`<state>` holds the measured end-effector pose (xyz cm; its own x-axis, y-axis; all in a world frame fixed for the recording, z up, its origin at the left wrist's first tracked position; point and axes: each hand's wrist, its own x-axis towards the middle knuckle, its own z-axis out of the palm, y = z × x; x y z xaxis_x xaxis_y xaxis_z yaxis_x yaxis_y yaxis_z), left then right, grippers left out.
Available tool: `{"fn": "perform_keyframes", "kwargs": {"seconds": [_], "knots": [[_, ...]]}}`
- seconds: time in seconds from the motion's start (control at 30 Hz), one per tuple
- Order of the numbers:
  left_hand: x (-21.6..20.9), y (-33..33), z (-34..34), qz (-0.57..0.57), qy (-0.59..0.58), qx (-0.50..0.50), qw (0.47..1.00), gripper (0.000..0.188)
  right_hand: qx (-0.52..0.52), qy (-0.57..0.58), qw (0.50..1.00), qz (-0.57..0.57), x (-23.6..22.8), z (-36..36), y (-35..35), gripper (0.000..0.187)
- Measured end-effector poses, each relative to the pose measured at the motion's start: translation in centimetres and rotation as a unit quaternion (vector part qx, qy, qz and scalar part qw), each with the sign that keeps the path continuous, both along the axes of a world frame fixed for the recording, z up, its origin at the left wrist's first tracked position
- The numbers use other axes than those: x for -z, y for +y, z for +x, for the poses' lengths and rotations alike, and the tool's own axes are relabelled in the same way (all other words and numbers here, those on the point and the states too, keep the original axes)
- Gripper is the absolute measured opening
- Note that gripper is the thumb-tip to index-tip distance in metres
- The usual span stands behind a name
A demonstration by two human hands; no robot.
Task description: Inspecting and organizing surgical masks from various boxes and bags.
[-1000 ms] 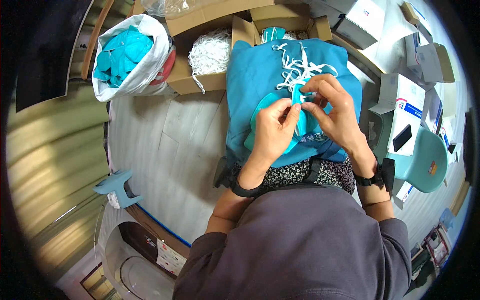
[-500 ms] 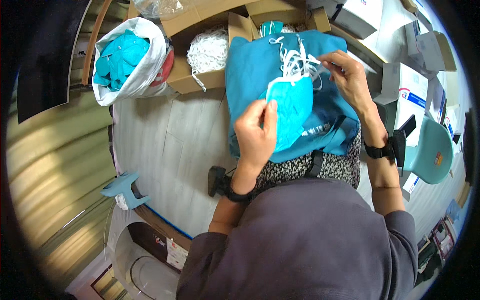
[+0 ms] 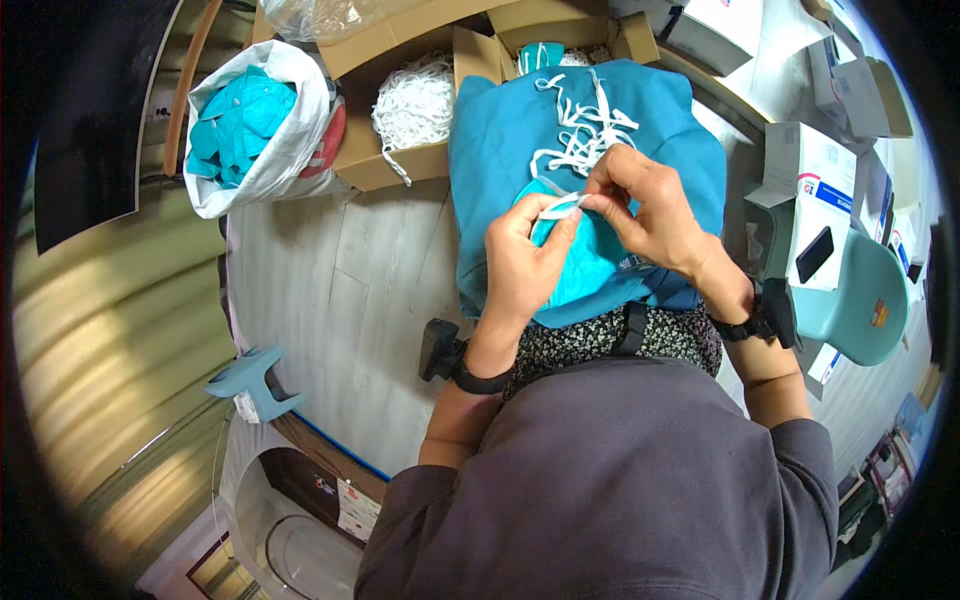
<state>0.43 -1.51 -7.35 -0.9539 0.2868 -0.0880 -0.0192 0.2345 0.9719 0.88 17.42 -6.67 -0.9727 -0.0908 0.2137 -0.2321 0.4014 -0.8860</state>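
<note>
My left hand (image 3: 522, 260) is closed in a pinch at the white upper edge of a bright teal fabric pouch (image 3: 578, 268). The pouch lies across my lap and is partly covered by both hands. A white cord (image 3: 545, 162) loops at that edge, and my right hand (image 3: 650, 210) pinches it between thumb and forefinger, the fingertips close to my left thumb. Beneath is a large blue-teal cloth (image 3: 492, 140) spread over my lap. Just beyond my right hand lies a tangle of loose white cords (image 3: 590, 135) on that cloth.
A white sack (image 3: 200, 195) of teal fabric pieces stands at the far left. Beside it an open carton (image 3: 365, 172) holds a heap of white cord (image 3: 415, 105); another carton (image 3: 635, 40) sits behind the cloth. To the right are a pale green chair (image 3: 865, 310), a phone (image 3: 815, 255) and white boxes (image 3: 820, 165).
My right hand has come down and left, from the cord tangle to the pouch's edge beside my left hand. The pouch has gone from held up to lower and flatter.
</note>
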Motion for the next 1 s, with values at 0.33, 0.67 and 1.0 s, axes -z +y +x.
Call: {"fn": "perform_keyframes", "kwargs": {"seconds": [0.33,0.67,1.0], "knots": [[-2.4,0.0,0.6,-0.029,0.017,0.056,0.998,0.011,0.003,0.003,0.988,0.156,2.7,-3.0,2.9,0.004],[-2.8,-1.8,-0.4,-0.093,0.191,0.137,0.968,0.024,-0.015,-0.057,0.998,0.030,-0.8,-1.5,2.9,0.039],[-5.0,-1.8,0.1,-0.007,0.237,0.175,0.956,0.034,-0.253,-0.155,0.941,-0.165,-0.7,-0.8,1.6,0.021]]}}
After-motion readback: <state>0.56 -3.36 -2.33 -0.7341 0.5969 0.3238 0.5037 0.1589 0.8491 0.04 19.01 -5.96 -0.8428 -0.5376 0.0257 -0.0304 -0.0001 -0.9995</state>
